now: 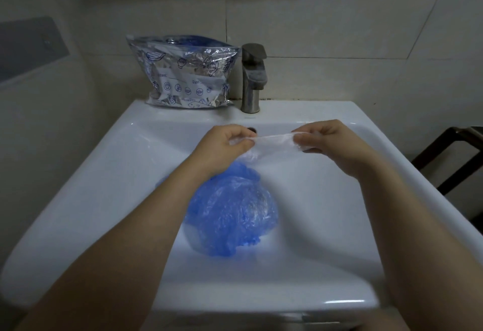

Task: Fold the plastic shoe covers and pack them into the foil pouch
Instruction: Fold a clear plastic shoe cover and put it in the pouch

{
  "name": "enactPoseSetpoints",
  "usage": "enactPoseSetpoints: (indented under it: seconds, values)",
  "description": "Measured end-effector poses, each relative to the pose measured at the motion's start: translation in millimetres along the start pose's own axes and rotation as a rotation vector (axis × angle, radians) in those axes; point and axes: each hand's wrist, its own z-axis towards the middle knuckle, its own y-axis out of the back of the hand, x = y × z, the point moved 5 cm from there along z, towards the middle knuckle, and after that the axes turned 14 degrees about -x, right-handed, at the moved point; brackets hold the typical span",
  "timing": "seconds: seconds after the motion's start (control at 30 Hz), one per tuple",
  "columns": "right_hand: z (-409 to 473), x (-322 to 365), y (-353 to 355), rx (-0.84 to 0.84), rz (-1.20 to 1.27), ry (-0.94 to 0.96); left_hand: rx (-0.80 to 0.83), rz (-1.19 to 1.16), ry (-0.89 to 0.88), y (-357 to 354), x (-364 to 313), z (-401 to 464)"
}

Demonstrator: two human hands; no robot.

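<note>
Two hands meet just above the middle of the frame, over the white sink [326, 226], and stretch one clear cover [271, 140] between them. In the head view, the only one here, the left hand [222, 145] pinches the cover's left end with curled fingers and thumb, and the right hand [332, 140] pinches the right end the same way, so the film runs as a thin taut band from one to the other, with a little slack bunched below the left fingers. Under the left wrist, in the basin at centre frame, lies a crumpled blue heap [232, 213] of covers, unfolded. The pouch [183, 74] stands in the upper left of centre on the sink's back ledge, against the tiled wall and just left of the tap [252, 77]; its mouth looks open, and blue plastic already shows at the top. The cover in hand looks mid-fold or about to be folded, and most of the job seems left, given the heap. Several things could go wrong from here: the film is thin and pulled tight, so a harder tug could tear it or snap it out of one pinch; once let go it could spring open again; a dropped cover would land on the blue heap and tangle with it; and the pouch, propped upright and bulging, could tip forward into the basin when a hand pushes a folded cover in.
</note>
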Motion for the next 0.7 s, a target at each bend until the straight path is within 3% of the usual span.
enactPoseSetpoints:
  seconds: [0.1, 0.23, 0.4, 0.53, 0.7]
  values:
    - [-1, 2, 5, 0.021, 0.131, -0.025, 0.119, -0.029, 0.058, -1, 3, -2]
    - [-1, 2, 4, 0.051, 0.247, -0.077, 0.153, -0.149, 0.071, -3, -6, -6]
    - [0, -4, -9, -0.011, 0.047, -0.134, 0.116, -0.127, 0.164, -5, -3, -7]
    - [-1, -3, -18, -0.075, -0.076, -0.068, 0.106, -0.125, 0.235, -8, -3, -8]
    - [-2, 6, -17, -0.088, -0.123, 0.014, 0.059, -0.064, 0.162, -6, -2, -7]
